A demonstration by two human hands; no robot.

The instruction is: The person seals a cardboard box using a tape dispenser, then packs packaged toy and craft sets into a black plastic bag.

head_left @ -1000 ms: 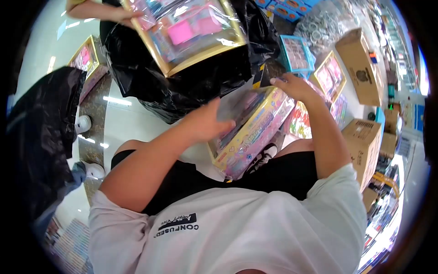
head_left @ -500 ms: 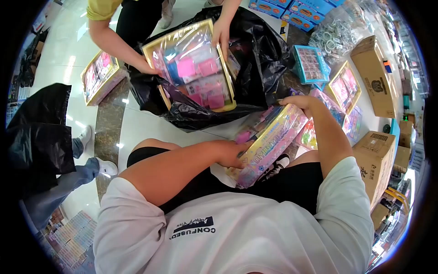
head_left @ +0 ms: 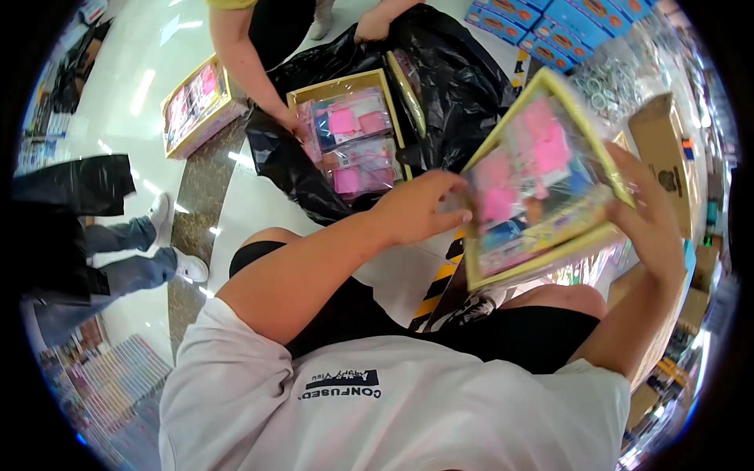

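Note:
A yellow-edged toy box with a clear front and pink items inside is held up tilted, slightly blurred. My right hand is at its left edge, thumb and fingers apart, not closed on it. On the box's right side my left hand grips the edge. In front of me an open black plastic bag holds a similar toy box lying face up, with another box on edge beside it. A co-worker's hands are at the bag, one by the box's left side, one at the rim.
Another toy box lies on the floor at the left. Blue cartons and a clear bag of rings are at the upper right, with brown cartons at the right. A person's legs stand at the left.
The box between my hands has been lifted and turned so its clear front shows. My right hand has come off its near side. The co-worker's box has gone down into the black bag.

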